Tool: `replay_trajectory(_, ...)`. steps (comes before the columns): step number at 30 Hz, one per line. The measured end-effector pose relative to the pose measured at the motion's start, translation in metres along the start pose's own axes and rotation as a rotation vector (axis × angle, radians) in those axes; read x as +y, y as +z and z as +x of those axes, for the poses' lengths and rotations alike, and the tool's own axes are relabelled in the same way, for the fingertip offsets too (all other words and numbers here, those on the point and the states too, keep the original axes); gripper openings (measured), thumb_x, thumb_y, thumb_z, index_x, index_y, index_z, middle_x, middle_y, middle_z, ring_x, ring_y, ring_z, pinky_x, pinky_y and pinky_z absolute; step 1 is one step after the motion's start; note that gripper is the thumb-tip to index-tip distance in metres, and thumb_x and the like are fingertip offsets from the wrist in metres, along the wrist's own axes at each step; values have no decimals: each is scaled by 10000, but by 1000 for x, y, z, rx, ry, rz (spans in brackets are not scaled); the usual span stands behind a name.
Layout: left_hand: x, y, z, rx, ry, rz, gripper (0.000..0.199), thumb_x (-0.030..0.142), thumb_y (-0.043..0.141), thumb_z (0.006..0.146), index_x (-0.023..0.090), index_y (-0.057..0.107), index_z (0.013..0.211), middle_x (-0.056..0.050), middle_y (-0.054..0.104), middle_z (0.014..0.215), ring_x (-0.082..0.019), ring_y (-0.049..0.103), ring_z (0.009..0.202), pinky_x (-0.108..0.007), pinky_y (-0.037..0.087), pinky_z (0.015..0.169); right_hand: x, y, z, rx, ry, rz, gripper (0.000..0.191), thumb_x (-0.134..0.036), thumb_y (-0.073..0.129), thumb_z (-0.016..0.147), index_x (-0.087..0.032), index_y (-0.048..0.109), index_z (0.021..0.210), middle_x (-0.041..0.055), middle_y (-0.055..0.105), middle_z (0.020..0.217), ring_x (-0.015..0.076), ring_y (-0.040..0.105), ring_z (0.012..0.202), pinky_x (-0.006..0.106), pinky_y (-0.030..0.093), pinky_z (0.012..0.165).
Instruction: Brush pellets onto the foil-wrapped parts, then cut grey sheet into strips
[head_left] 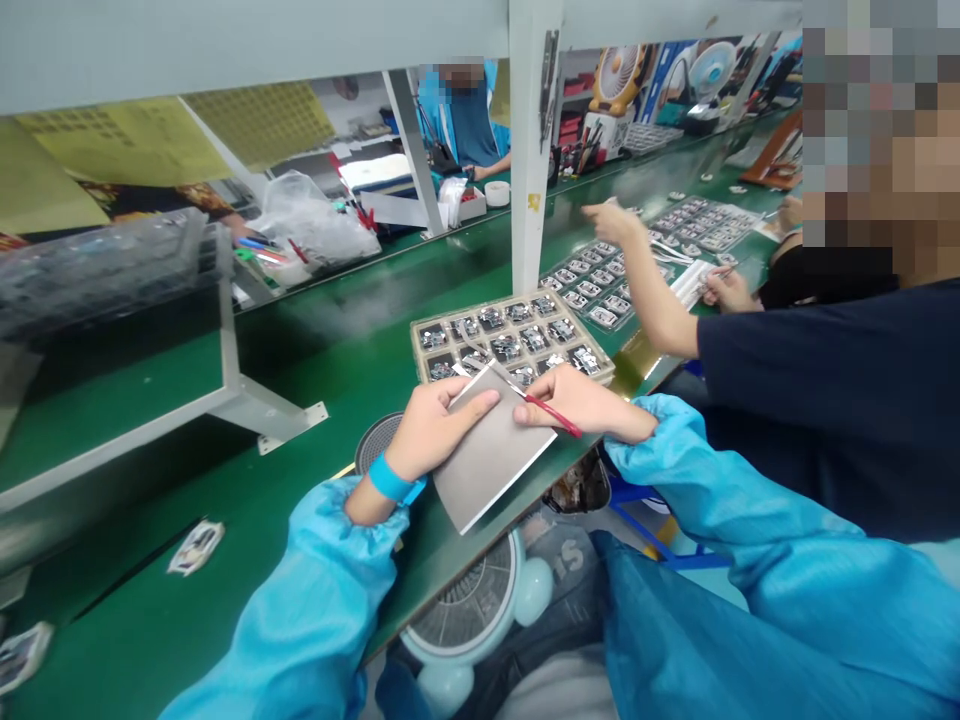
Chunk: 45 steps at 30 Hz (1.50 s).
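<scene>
1. Above the near edge of the green bench [330, 350]: one grey sheet [491, 460], pale-edged, tilted, held off the surface in front of the person.
2. Left hand [431, 425]: thumb flat on the sheet's face, fingers behind it, closed on its left side; blue band [395, 482] at the wrist.
3. Right hand [570, 397]: thumb and forefinger pinched shut on a red tool [555, 414], thin end toward the sheet's upper corner. Whether these fingers also grip the sheet, cannot tell.
4. Tray [480, 308], just beyond the hands: compartments filled with small dark-and-silver parts; loose pale strips near the sheet's upper corner.
5. Mesh disc [375, 438]: on the bench, partly behind the left hand.
6. Bench, left: one white-rimmed part [196, 547], a black strip [139, 570] beside it; a second such part [22, 655] at the view's edge.
7. Below the bench edge: one round pale-blue fan [472, 600].
8. To the right: a co-worker in a dark sleeve [795, 350], one hand [615, 222] with forefinger extended over further trayed parts [589, 285].
9. Beyond the tray: one white post [534, 150], upright.
</scene>
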<state>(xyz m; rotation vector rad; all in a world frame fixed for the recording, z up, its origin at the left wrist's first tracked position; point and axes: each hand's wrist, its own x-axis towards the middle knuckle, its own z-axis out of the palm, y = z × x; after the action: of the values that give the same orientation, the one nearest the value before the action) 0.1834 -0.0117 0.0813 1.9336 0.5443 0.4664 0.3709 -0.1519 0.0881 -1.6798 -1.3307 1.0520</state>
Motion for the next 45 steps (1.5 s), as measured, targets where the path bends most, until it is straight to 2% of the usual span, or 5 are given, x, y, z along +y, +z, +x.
replay_trajectory(17, 3, -6, 32, -38, 12, -31, 425, 550, 674, 867, 131, 740, 865, -37, 706, 772, -160, 605, 657, -222, 429, 540, -2, -18, 32, 85, -6, 44, 648, -730, 707, 736, -157, 537, 487, -24, 477, 444, 82, 400, 450, 241, 262, 468)
replay_trajectory(30, -3, -19, 14, 126, 58, 50, 401, 529, 676, 878, 161, 755, 1017, -52, 744, 905, -207, 660, 819, -252, 491, 663, -15, -17, 34, 4, -26, 175, 344, -449, 823, 701, -134, 717, 789, -18, 597, 627, 87, 482, 553, 212, 314, 507)
replay_trajectory(35, -1, -25, -3, 1, 8, 32, 407, 539, 676, 871, 161, 728, 1011, -56, 739, 929, -206, 668, 798, -256, 502, 646, -17, -3, 12, 252, -125, 101, 276, -383, 824, 705, -140, 701, 746, -13, 608, 652, 106, 506, 592, 230, 378, 556)
replay_trajectory(40, 12, -50, -25, -178, 72, 380, 361, 518, 604, 919, 186, 731, 855, -27, 699, 766, -173, 611, 675, -245, 446, 578, 12, 16, -30, 135, 24, 84, 266, -381, 838, 719, -141, 728, 752, 3, 630, 632, 117, 505, 570, 240, 380, 536)
replay_trajectory(45, 34, -98, -38, 151, -16, 484, 354, 548, 622, 893, 209, 725, 919, -8, 695, 766, -177, 600, 672, -240, 429, 545, 50, 29, -57, 229, 147, 67, 316, -445, 833, 738, -152, 735, 801, -10, 614, 623, 119, 507, 571, 239, 385, 539)
